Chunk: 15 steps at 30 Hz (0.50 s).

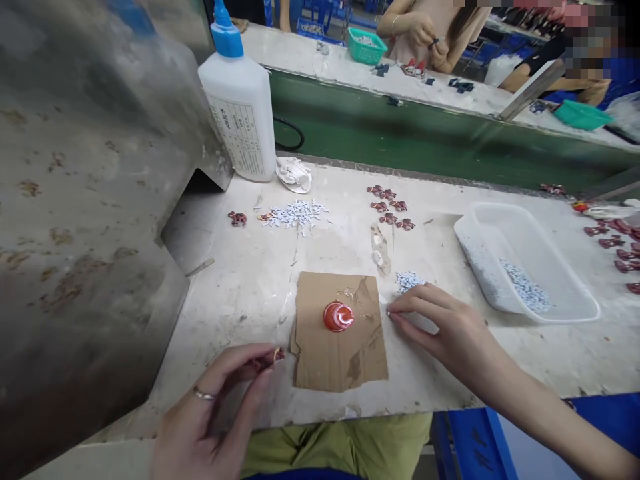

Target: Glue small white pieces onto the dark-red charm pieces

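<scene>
My left hand [220, 400], with a ring on one finger, is closed on a small brown figurine [277, 355] that has a yellowish band. It is left of a square of brown cardboard [325, 367]. A round red cap-like dish [339, 316] with a glossy surface sits on the cardboard. To the cardboard's right, my right hand [440, 317] pinches a tiny white piece [389, 313] between thumb and fingers. Just behind those fingers lies a small heap of tiny pale blue-white pieces [409, 281], partly hidden by the hand.
A larger pile of pale pieces [297, 215] lies farther back, beside a single brown figurine [237, 218]. Several brown figurines [390, 208] stand together. A white bottle [245, 120], a translucent tray [575, 300] and a metal housing [90, 220] surround the workspace. A co-worker's hands [430, 37] are across.
</scene>
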Available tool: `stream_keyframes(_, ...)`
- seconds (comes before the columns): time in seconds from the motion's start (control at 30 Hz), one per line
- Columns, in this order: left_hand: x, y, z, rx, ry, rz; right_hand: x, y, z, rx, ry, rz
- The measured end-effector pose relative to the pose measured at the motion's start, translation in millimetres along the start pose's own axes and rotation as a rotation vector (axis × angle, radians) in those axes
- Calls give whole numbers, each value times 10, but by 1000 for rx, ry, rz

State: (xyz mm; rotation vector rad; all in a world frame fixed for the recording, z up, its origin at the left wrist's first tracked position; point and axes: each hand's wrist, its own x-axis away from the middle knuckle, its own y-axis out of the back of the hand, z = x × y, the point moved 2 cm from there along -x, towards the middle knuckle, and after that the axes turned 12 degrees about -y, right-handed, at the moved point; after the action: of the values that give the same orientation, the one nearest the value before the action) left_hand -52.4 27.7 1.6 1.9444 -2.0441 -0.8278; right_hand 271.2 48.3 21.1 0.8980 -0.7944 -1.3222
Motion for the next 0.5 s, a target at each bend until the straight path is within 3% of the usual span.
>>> stream_keyframes(0.07, -86, -54, -14, 37, -7, -5, -13, 30, 42, -62, -44, 17)
stream_keyframes(0.2, -130, -74, -28, 147, 27, -124, -66, 77, 250, -244, -102, 43)
stream_keyframes(0.37, -163, -67, -29, 18, -109, -48, -173, 56, 530, -383, -41, 12)
stream_keyframes(0.5, -215, -66, -45, 18, -166, -27, -210, 10, 599, -356, 20, 13)
